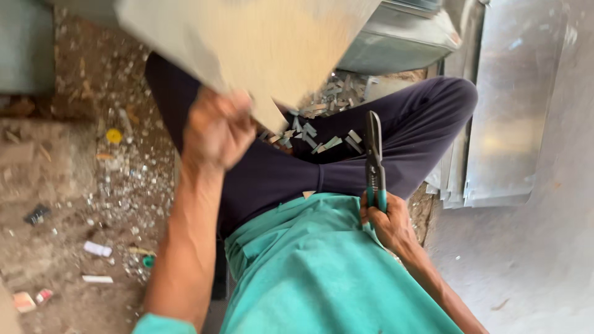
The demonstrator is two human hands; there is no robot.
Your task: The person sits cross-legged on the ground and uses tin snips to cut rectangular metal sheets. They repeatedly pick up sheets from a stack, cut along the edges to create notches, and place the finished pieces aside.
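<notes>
Small red-and-white packet (pixel 43 295) lay on dirt floor (pixel 74 185), near left; white paper scraps beside it. Left hand (pixel 216 130) gripped edge of a pale metal sheet (pixel 247 43), blurred. Metal offcuts (pixel 322 133) lay betw. the legs. Right hand (pixel 387 219) closed on teal-handled tin snips (pixel 374 161), blades shut, pointing far. Sheet-metal stack (pixel 513 124) stood at right.

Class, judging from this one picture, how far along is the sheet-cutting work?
Done: many metal offcuts lie on the lap and ground. In hand: the left hand holds a metal sheet up; the right hand holds closed snips, away from the sheet. Left: uncut sheets lean nearby.
</notes>
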